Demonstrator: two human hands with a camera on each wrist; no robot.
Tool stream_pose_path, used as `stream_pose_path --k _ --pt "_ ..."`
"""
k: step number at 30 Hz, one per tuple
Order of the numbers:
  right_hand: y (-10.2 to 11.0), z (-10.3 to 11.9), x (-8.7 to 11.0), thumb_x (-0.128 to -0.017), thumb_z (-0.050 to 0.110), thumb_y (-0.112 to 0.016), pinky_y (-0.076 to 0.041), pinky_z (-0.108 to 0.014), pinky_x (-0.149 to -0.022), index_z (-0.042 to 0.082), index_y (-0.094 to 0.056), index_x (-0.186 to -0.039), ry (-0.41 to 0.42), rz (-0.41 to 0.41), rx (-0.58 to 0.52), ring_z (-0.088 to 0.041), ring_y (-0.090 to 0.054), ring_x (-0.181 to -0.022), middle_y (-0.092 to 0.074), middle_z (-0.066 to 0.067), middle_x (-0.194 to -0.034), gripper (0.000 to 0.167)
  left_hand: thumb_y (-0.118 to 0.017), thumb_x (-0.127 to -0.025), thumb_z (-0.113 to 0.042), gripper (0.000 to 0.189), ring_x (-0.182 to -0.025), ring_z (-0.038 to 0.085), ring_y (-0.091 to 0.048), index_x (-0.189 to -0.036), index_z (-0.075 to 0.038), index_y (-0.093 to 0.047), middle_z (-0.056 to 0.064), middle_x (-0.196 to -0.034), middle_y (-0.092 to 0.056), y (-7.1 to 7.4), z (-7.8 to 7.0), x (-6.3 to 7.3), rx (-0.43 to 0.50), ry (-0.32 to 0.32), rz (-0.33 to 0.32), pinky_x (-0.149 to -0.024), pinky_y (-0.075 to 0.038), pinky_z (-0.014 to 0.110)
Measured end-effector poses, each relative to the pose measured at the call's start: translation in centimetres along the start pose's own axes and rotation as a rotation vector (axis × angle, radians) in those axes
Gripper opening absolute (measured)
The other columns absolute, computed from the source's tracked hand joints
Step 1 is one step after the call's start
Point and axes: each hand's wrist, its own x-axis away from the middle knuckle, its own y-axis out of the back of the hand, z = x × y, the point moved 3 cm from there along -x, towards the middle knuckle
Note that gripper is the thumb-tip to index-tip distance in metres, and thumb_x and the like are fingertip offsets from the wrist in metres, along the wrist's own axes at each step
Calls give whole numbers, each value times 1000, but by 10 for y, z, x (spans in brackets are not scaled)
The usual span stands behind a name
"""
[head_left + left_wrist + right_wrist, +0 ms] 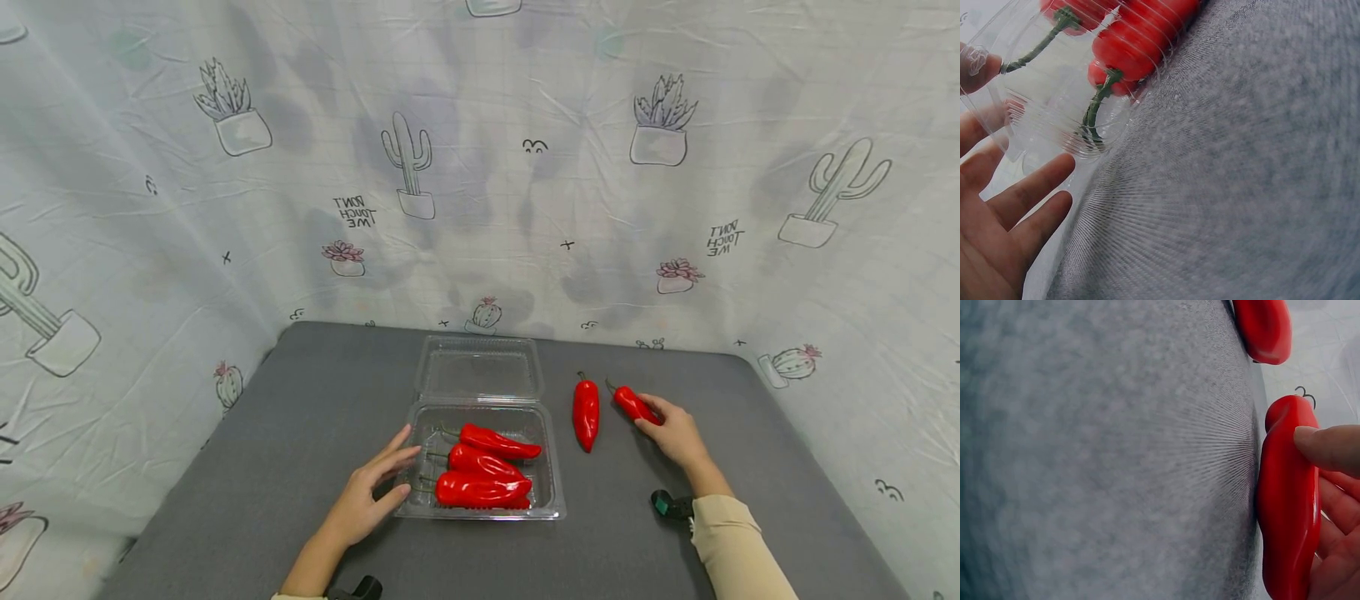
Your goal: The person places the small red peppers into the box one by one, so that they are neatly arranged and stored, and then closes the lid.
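A clear plastic clamshell box [555, 467] lies with its lid folded back, holding several red peppers [480, 490] with green stems pointing left. My left hand [362, 500] is at the box's left side, its fingers spread and fairly straight along the rim; the left wrist view shows the fingers [1035, 187] beside the clear wall. On the right, my right hand [678, 435] grips a red pepper [1288, 506] between thumb and fingers, low over the grey table. Another red pepper [587, 414] lies between that one and the box, stem away from me.
The grey tabletop [247, 500] ends at a white curtain [480, 167] printed with cacti, along the back and sides. The raised lid [480, 371] leans back behind the box. Dark wrist devices [671, 505] sit at both wrists.
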Motion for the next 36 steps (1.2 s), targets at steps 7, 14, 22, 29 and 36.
stream_pose_path --k 7,14,22,29,36 --pt "-2 -1 2 -88 14 -65 -44 -54 -89 -1 -51 -133 -15 -20 -4 -42 -54 -110 -54 -30 -128 49 -60 -89 -3 48 -115 19 -60 -136 -7 -50 22 -152 -30 0 -3 -1 -9 -2 -13 -94 -50 26" --pt "-5 -1 3 -88 15 -65 -45 -55 -87 -1 -51 -132 -18 -35 -1 -43 -54 -110 -53 -31 -129 49 -62 -87 -1 49 -112 22 -62 -135 -6 -51 22 -150 -32 0 -7 -1 -27 -5 -26 -91 -52 29" --pt "-4 2 5 -88 14 -64 -45 -54 -88 -1 -52 -132 -14 -47 -20 -42 -54 -110 -54 -30 -128 48 -63 -87 -2 49 -113 22 -62 -135 -7 -52 21 -151 -32 0 -4 -1 -26 9 -26 -91 -52 29" --pt "-3 10 8 -87 13 -66 -46 -52 -85 0 -53 -131 -3 -71 -20 -40 -57 -105 -57 -29 -125 47 -62 -85 4 49 -110 24 -63 -132 -1 -53 26 -148 -34 0 -11 -2 -49 0 -39 -89 -53 30" --pt "1 25 8 -88 13 -67 -48 -46 -78 1 -54 -130 29 -104 -17 -36 -59 -99 -59 -27 -123 46 -62 -85 5 44 -108 29 -63 -128 6 -54 33 -144 -35 5 -33 -7 -30 -5 -34 -89 -54 32"
